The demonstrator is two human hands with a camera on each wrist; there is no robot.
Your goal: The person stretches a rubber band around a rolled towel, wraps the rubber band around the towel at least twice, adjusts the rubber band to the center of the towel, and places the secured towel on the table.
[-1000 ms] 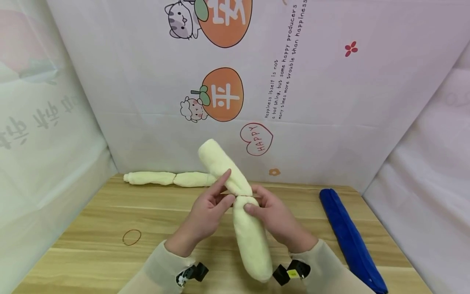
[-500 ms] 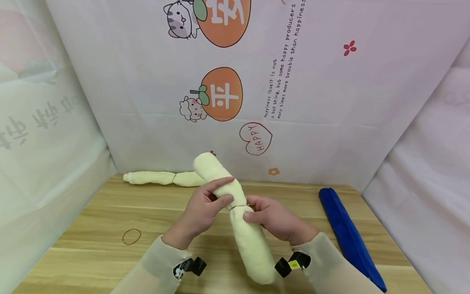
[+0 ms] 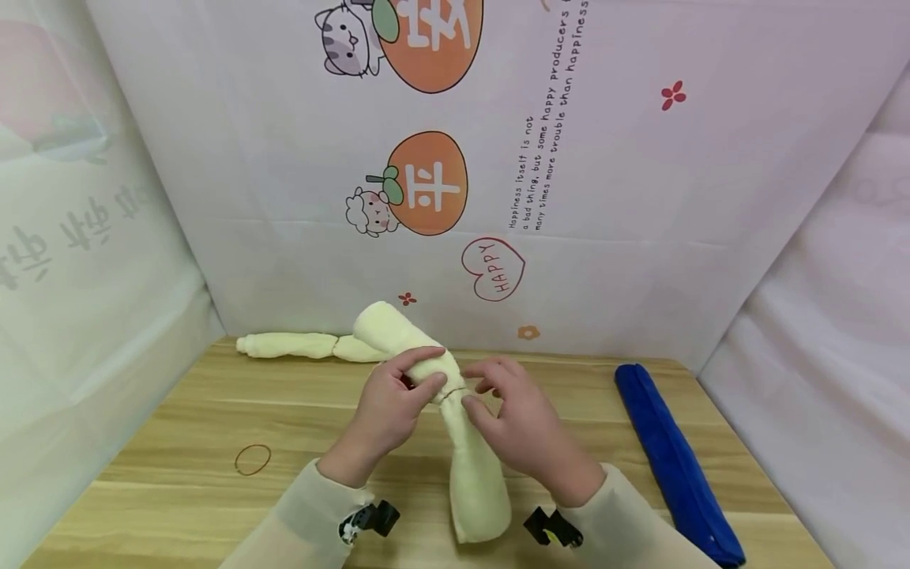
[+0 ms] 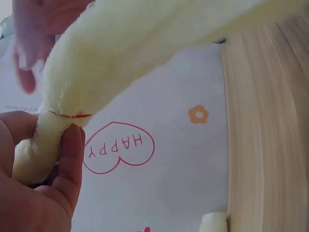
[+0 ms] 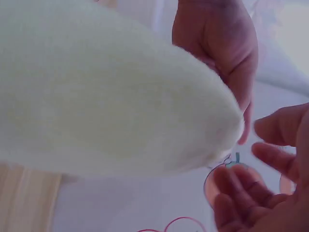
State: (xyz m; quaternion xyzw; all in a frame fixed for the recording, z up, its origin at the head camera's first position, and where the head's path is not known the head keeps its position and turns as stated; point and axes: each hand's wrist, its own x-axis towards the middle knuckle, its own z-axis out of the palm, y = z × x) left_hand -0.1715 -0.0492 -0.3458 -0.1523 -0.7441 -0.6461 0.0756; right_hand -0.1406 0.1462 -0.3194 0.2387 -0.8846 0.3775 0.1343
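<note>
A pale yellow rolled towel (image 3: 478, 482) is held up over the table, cinched near its middle by a thin reddish-brown rubber band (image 4: 72, 115). My left hand (image 3: 387, 415) grips the upper section, thumb and fingers right beside the band. The towel bends at this narrow waist, and its longer section slants down toward me. Just right of the waist is my right hand (image 3: 522, 423), its fingers loosely bent. The right wrist view shows a gap between those fingers (image 5: 263, 157) and the towel's rounded section. Part of the left palm is hidden behind the towel.
Against the back wall lies another pale yellow rolled towel (image 3: 287, 344), also banded, partly covered by the held one. A loose rubber band (image 3: 253, 459) rests on the wooden table (image 3: 178, 506) at left. Along the right side lies a blue rolled towel (image 3: 678, 462).
My right hand has let go of the towel and drawn slightly away. The towel's upper end has tipped left and down, while its lower section has swung left and turned.
</note>
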